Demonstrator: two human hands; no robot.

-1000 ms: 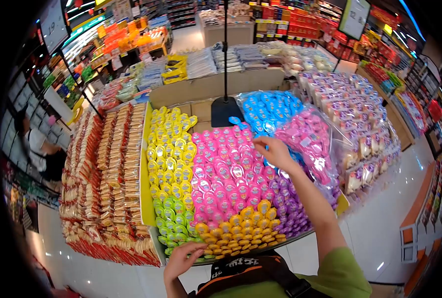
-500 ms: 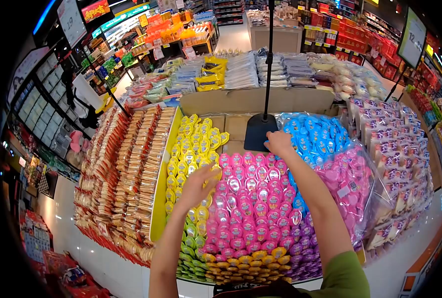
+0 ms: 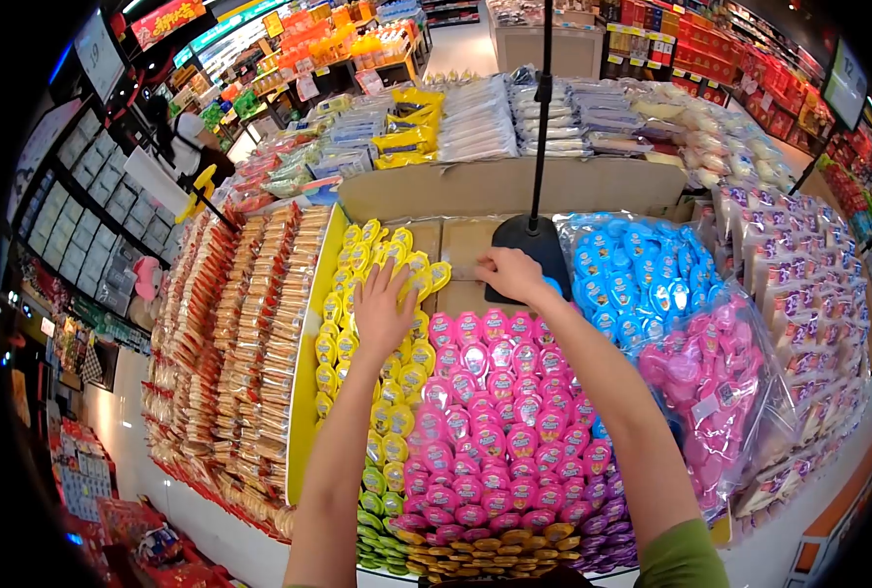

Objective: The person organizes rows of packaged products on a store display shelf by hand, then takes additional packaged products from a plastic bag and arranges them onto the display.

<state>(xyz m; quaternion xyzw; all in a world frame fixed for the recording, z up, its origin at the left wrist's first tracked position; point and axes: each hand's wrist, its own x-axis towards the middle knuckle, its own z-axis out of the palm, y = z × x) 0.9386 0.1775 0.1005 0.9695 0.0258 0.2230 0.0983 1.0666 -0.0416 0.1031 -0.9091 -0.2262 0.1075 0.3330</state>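
Note:
My left hand (image 3: 384, 306) lies with fingers spread on the yellow packs (image 3: 397, 392) at the left of the display. My right hand (image 3: 512, 274) is over the cardboard beside the black stand base (image 3: 531, 245), its fingers curled together; what they hold, if anything, is hidden. Rows of pink packs (image 3: 495, 392) lie below both hands. Blue packs (image 3: 642, 274) are to the right of the stand, and a clear bag of pink packs (image 3: 715, 382) rests in front of them. Green, orange and purple packs line the near edge.
A cardboard divider (image 3: 514, 186) runs behind the display. The stand's black pole (image 3: 544, 118) rises from its base. Stacked snack packets (image 3: 230, 343) fill the left side, and white bagged goods (image 3: 798, 294) the right. At the far left stands another person (image 3: 193, 137).
My left hand has moved forward and come down onto the yellow packs. My right hand has shifted left, from the blue packs' edge to the cardboard by the stand.

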